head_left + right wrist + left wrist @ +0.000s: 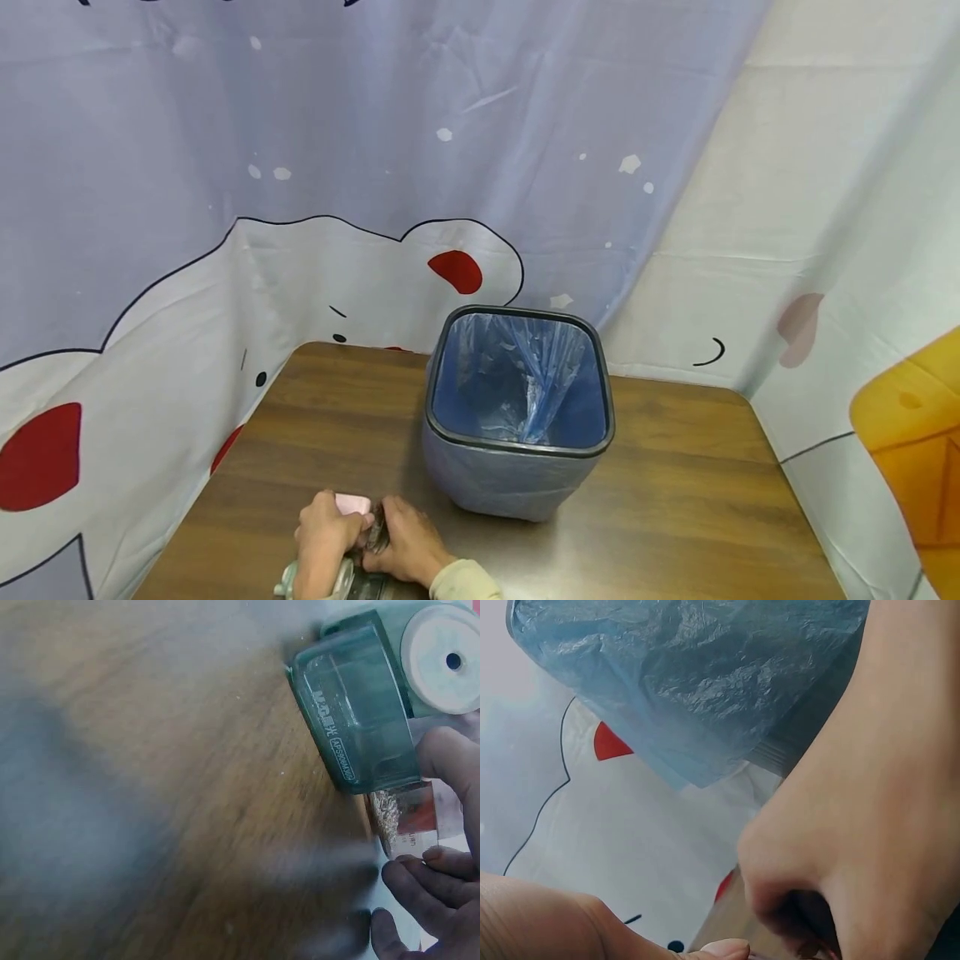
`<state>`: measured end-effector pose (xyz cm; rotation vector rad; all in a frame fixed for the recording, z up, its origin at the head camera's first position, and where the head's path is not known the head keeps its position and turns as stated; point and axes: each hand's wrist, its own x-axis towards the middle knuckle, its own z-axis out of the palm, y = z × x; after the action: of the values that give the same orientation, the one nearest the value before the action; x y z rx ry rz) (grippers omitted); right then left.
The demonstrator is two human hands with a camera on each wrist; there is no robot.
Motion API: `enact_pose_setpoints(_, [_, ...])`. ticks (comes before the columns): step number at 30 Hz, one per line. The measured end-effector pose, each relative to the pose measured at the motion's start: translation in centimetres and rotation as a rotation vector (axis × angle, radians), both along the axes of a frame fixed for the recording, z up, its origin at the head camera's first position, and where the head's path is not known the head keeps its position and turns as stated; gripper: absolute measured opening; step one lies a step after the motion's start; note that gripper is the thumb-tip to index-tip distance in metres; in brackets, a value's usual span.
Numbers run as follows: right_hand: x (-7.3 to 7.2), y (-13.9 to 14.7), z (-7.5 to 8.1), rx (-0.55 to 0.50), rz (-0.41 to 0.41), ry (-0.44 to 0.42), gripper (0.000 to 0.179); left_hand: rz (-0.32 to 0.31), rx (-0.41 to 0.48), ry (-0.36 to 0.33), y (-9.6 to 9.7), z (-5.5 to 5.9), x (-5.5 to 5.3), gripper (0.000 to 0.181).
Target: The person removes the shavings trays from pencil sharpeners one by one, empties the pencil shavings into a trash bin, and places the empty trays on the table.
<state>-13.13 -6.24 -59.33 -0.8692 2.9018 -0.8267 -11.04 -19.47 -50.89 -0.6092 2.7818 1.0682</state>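
At the table's front left, my left hand (322, 533) grips a pink object (352, 503) with rounded edges, mostly hidden by the fingers. Right against it, my right hand (408, 540) holds a small clear box of pencil shavings (388, 817) between thumb and fingers. The right wrist view shows a reddish patch and a white label on this box. Beside the hands is a green pencil sharpener (360, 712) with a see-through case and a round white part with a hole. In the head view, the wrists partly cover it.
A bin (510, 483) lined with a blue plastic bag (555, 367) stands on the wooden table (675, 500), beyond and right of the hands. A printed cloth (375, 125) hangs behind and along both sides of the table.
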Motion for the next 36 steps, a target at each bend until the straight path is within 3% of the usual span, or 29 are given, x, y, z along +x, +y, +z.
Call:
enact_pose_setpoints(10, [0.3,1.0,0.1,-0.104,-0.017,-0.093,0.052,-0.012,-0.026,0.003,0.1,0.0,0.0,0.054])
enact_pose_setpoints(18, [0.3,2.1,0.2,-0.134,-0.015,-0.141,0.056,-0.005,-0.015,-0.032,-0.1,0.2,-0.1,0.062])
enact_pose_setpoints(23, [0.2,3.1,0.1,-0.21,-0.009,-0.156,0.053,-0.021,-0.024,-0.013,0.1,0.1,0.0,0.059])
enact_pose_setpoints(28, [0.7,4.5,0.2,-0.264,-0.067,-0.201,0.056,-0.028,-0.025,0.012,0.2,0.1,0.1,0.052])
enact_pose_setpoints(36, [1.5,6.2,0.4,-0.576,-0.082,-0.405,0.056,-0.035,-0.013,-0.01,0.1,0.3,0.0,0.055])
